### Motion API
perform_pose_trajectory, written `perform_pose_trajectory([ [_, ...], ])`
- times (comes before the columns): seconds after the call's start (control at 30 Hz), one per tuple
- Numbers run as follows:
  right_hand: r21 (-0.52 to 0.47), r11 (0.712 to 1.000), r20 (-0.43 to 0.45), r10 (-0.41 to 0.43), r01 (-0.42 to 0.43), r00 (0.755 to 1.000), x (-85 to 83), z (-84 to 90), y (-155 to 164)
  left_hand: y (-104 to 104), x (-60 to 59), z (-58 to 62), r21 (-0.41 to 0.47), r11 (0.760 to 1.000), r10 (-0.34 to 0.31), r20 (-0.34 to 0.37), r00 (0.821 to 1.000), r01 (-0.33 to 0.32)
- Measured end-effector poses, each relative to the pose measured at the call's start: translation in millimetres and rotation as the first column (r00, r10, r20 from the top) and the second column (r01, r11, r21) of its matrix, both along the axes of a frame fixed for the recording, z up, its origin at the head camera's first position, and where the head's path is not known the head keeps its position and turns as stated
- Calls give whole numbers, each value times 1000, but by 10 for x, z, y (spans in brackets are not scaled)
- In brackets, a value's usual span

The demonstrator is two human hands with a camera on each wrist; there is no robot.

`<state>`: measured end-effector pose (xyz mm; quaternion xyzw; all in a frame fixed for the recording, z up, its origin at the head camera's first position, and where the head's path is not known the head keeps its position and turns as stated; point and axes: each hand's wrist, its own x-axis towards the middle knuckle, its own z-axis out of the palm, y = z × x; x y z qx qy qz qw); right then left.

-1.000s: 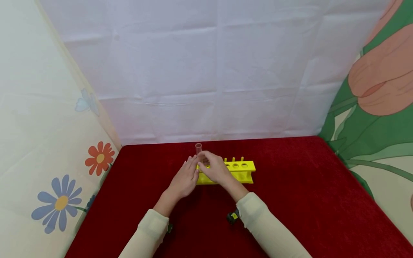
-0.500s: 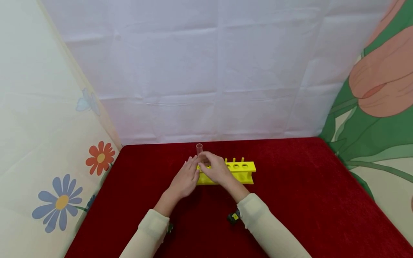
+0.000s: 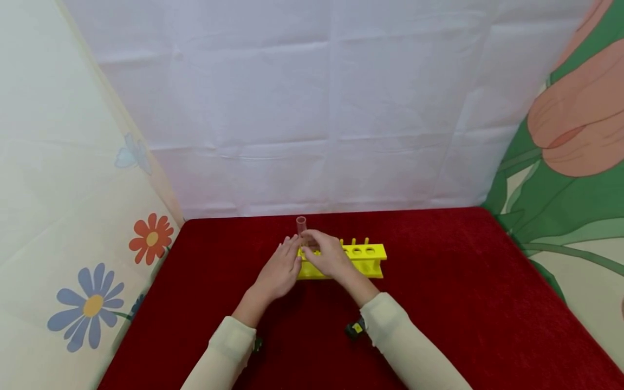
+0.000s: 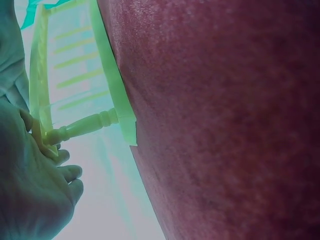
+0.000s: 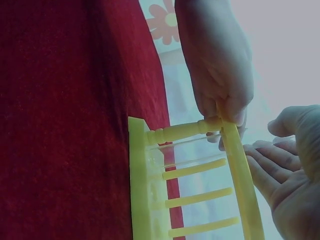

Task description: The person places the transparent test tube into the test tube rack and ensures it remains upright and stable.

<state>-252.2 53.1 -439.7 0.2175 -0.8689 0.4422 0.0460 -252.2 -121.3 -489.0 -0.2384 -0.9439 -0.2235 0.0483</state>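
Note:
A yellow test tube rack (image 3: 363, 266) stands on the red cloth, with round holes in its top bar and several pegs behind. My left hand (image 3: 279, 271) grips the left end of that bar; in the left wrist view, the left hand's fingertips (image 4: 74, 172) curl past the rack's post (image 4: 82, 127). A clear test tube (image 5: 187, 151) stands upright in the end hole, its mouth rising above both hands in the head view. Around its upper part is my right hand (image 3: 325, 254), thumb and fingers spread apart in the right wrist view.
The red cloth (image 3: 453, 303) covers the table and ends at a white backdrop (image 3: 331, 108). Flower-printed sheets stand at the left and right. A dark wrist camera (image 3: 355, 327) hangs below the right sleeve.
My right thumb has drawn slightly away from the fingers around the tube. The left hand, the rack and the tube stay in place.

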Motion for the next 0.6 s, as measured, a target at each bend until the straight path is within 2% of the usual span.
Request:
perform_pose_trajectory([
  [0.3, 6, 1000, -47, -20, 21, 999, 17, 16, 96, 4, 16, 28, -25, 1000, 5, 11, 1000, -4],
  [0.6, 30, 998, -15, -54, 54, 998, 92, 48, 268, 9, 21, 39, -46, 999, 12, 12, 1000, -11],
])
